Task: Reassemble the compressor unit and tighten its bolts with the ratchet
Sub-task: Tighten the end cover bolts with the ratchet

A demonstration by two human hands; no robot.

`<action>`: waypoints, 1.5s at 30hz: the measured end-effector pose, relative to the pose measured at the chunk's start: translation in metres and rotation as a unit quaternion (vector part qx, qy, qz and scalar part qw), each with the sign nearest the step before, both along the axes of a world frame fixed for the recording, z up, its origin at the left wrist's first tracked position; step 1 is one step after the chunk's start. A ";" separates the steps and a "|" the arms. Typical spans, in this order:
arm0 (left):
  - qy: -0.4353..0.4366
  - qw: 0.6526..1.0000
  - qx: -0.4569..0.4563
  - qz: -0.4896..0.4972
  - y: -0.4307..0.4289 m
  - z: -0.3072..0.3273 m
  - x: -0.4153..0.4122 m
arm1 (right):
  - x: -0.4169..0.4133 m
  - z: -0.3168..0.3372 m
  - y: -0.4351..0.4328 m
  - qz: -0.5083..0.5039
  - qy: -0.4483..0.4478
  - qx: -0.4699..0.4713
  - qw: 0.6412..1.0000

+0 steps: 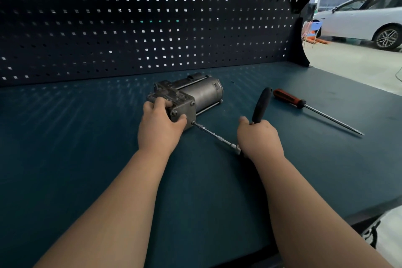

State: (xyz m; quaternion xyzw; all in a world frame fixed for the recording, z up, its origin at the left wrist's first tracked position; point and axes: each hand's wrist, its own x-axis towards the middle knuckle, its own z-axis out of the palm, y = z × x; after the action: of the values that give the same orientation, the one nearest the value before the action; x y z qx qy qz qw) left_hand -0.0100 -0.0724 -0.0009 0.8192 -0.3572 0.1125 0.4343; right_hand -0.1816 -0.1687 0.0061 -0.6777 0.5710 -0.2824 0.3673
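The grey metal compressor unit (195, 93) lies on its side in the middle of the teal workbench (87, 137), its square end block facing me. My left hand (159, 125) grips that block from the near left. My right hand (258, 137) holds the ratchet (261, 104) by its black handle, which points up and away. A long silver extension bar (214, 135) runs from under my right hand to a bolt (193, 123) at the block's lower right corner. Other bolt heads show on the block's face.
A screwdriver (313, 109) with a red and black handle lies on the bench to the right of the ratchet, tip pointing right. A dark pegboard (141, 24) walls the back. Past the bench's right edge stands a white car (365, 19) on a shop floor.
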 end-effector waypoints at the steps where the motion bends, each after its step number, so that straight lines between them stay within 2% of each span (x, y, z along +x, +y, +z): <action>1: 0.001 1.000 -0.003 0.001 -0.001 0.000 0.000 | -0.001 0.002 0.001 0.001 -0.004 0.012 1.000; 10: 0.006 1.000 -0.011 0.001 -0.001 -0.001 -0.002 | -0.007 0.019 -0.003 0.034 0.032 0.101 0.994; 16: 0.009 1.000 -0.018 -0.007 0.001 0.000 -0.005 | -0.008 0.019 -0.004 0.047 0.030 0.101 0.993; 18: 0.008 1.000 -0.021 -0.012 0.003 -0.001 -0.005 | -0.007 0.014 -0.002 0.039 0.007 0.081 0.996; 21: 0.006 1.000 -0.025 -0.017 0.004 -0.004 -0.003 | -0.008 0.003 0.006 0.040 0.016 -0.003 0.999; 26: 0.000 0.999 -0.032 -0.023 0.002 -0.004 -0.001 | -0.012 -0.005 0.016 0.145 0.124 -0.089 0.978; 29: -0.004 0.999 -0.034 -0.026 0.003 -0.005 0.000 | -0.014 -0.005 0.019 0.166 0.162 -0.107 0.967; 33: 0.002 0.999 -0.041 -0.019 0.004 -0.006 0.003 | -0.019 -0.005 0.020 0.160 0.089 -0.107 0.977; 36: 0.009 0.999 -0.044 -0.026 0.005 -0.006 0.006 | -0.020 -0.003 0.021 0.161 -0.027 -0.032 0.986; 37: 0.007 0.999 -0.038 -0.031 0.007 -0.006 0.007 | -0.019 -0.002 0.023 0.172 -0.082 0.019 0.982; 39: 0.000 0.999 -0.022 -0.038 0.009 -0.005 0.009 | -0.014 0.000 0.029 0.208 -0.197 0.126 0.950; 41: -0.004 0.999 -0.016 -0.045 0.012 -0.005 0.012 | -0.008 0.001 0.034 0.234 -0.275 0.173 0.916; 45: 0.017 0.996 -0.036 -0.076 0.017 -0.010 0.015 | -0.001 0.001 0.039 0.255 -0.288 0.168 0.908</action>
State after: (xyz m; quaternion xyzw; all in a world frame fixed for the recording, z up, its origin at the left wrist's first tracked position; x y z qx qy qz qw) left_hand 0.0051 -0.0549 -0.0104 0.7752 -0.4067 0.0777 0.4771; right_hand -0.1822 -0.1300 0.0068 -0.6179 0.2871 -0.2616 0.6836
